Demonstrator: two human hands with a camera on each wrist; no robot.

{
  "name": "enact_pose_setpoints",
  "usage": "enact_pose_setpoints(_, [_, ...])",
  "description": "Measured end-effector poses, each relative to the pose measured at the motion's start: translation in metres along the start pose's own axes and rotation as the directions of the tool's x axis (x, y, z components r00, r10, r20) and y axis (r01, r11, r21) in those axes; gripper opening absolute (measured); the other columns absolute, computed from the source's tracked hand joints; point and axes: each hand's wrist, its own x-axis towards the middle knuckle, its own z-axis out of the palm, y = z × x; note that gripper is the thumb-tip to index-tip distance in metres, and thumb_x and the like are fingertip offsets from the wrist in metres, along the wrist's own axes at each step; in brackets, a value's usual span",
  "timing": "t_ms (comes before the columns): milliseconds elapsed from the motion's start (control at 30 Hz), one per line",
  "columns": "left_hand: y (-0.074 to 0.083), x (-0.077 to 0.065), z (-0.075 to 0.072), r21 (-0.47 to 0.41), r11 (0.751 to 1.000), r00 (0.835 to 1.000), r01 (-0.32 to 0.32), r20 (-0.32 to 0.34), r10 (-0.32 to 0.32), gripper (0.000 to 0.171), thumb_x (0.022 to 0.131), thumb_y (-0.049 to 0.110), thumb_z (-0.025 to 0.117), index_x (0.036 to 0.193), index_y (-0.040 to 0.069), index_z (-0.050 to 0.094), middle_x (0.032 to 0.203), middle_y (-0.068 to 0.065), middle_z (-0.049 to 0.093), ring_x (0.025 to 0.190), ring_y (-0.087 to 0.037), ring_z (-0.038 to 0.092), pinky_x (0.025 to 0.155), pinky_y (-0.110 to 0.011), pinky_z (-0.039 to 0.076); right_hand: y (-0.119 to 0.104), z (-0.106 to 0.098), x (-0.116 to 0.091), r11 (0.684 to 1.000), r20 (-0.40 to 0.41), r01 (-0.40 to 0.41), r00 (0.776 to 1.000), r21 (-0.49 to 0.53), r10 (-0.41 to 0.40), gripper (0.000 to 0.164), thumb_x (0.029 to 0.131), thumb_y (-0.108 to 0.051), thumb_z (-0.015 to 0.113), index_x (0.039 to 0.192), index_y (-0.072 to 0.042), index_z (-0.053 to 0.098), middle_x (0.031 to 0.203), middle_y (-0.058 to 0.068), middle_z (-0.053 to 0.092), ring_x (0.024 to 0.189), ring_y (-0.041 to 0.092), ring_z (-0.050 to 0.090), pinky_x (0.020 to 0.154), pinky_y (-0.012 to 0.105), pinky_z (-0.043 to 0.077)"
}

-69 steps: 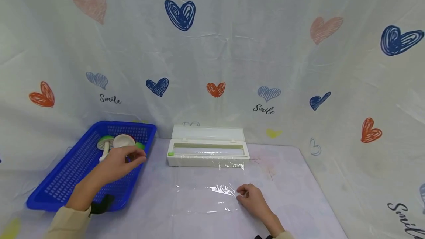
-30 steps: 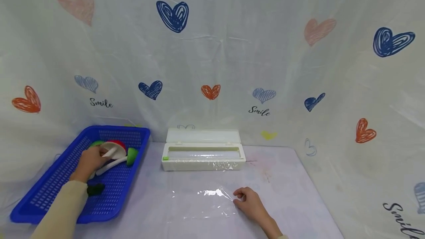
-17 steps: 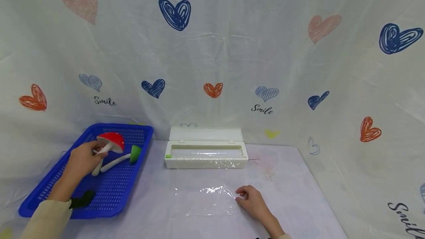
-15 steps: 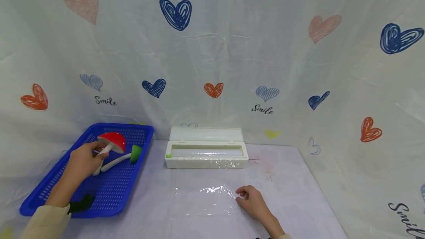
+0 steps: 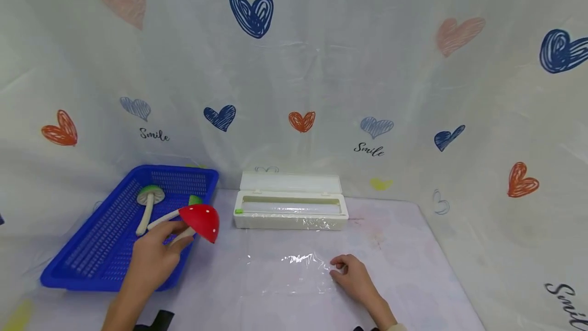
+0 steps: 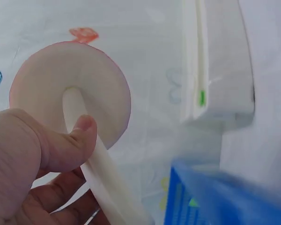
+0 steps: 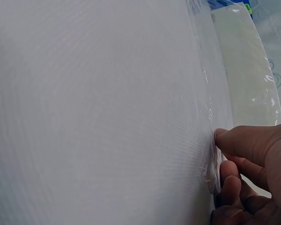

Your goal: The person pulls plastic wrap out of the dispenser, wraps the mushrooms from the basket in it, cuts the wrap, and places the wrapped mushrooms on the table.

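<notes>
My left hand (image 5: 153, 257) grips a toy mushroom by its white stem, near the right rim of the blue basket (image 5: 110, 285). The mushroom's red cap (image 5: 201, 220) has white dots, and its pale underside (image 6: 47, 79) faces the left wrist camera. On the right, my right hand (image 5: 354, 277) pinches the edge of a clear sheet of cling film (image 5: 289, 275). That film stretches over the table from a white dispenser box (image 5: 289, 221) whose lid stands up. In the right wrist view the film (image 7: 210, 154) bunches at the thumb and fingertips.
Two green-capped mushrooms lie in the basket: one mushroom (image 5: 149, 203) shows whole, while the other's green cap (image 5: 195, 199) is partly hidden behind the red one. A curtain (image 5: 294, 65) printed with hearts hangs behind the table (image 5: 404, 249).
My left hand reached into the basket, took hold of the red mushroom, lifted it and carried it right to the basket's rim. My right hand keeps its place at the film.
</notes>
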Motion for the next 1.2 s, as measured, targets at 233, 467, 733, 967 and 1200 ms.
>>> enact_pose_setpoints(233, [0.020,-0.014,0.034,-0.074,0.994,0.997,0.076,0.020,-0.075,0.027,0.086,0.002,0.081,0.112,0.001,0.074,0.102,-0.011,0.071,0.091,-0.025,0.063,0.067,-0.022,0.052,0.003,0.003,0.001,1.000,0.005,-0.024,1.000,0.015,0.024,0.018,0.084,-0.010,0.082,0.100,-0.009,0.074,0.088,-0.002,0.061,0.073,0.009,0.047,0.062,0.022,0.040])
enact_pose_setpoints(467, [0.033,-0.014,0.062,-0.135,0.982,0.989,0.129,0.095,-0.117,0.028,0.088,0.004,0.080,0.116,0.003,0.074,0.110,-0.011,0.071,0.098,-0.026,0.064,0.074,-0.024,0.055,0.005,0.005,0.001,0.999,-0.007,-0.035,0.999,0.018,0.035,0.018,0.083,-0.010,0.082,0.100,-0.009,0.074,0.087,-0.003,0.060,0.073,0.009,0.047,0.062,0.023,0.040])
enact_pose_setpoints(733, [0.040,-0.010,0.094,-0.192,0.978,0.990,0.081,0.132,-0.057,0.026,0.085,0.003,0.082,0.110,0.006,0.076,0.103,-0.007,0.071,0.091,-0.020,0.062,0.071,-0.022,0.054,0.003,0.004,0.001,0.999,-0.001,-0.032,0.999,0.028,0.032,0.019,0.083,-0.009,0.082,0.100,-0.009,0.074,0.087,-0.002,0.061,0.074,0.010,0.048,0.063,0.023,0.041])
enact_pose_setpoints(967, [0.052,-0.008,0.124,-0.254,0.967,0.982,0.028,0.188,0.021,0.028,0.084,0.001,0.082,0.111,0.008,0.077,0.104,-0.004,0.070,0.091,-0.017,0.063,0.076,-0.025,0.056,0.002,0.003,0.001,0.999,-0.002,-0.042,0.999,0.026,0.042,0.019,0.083,-0.009,0.082,0.100,-0.009,0.074,0.087,-0.001,0.061,0.074,0.011,0.048,0.063,0.022,0.040])
enact_pose_setpoints(1200, [0.067,-0.012,0.153,-0.266,0.963,0.962,-0.043,0.249,0.111,0.029,0.082,-0.001,0.082,0.109,0.008,0.077,0.104,-0.002,0.070,0.094,-0.014,0.065,0.083,-0.034,0.059,0.001,0.003,0.001,0.999,-0.002,-0.043,0.999,0.018,0.043,0.019,0.083,-0.009,0.082,0.100,-0.008,0.073,0.088,-0.001,0.061,0.074,0.011,0.048,0.063,0.022,0.041])
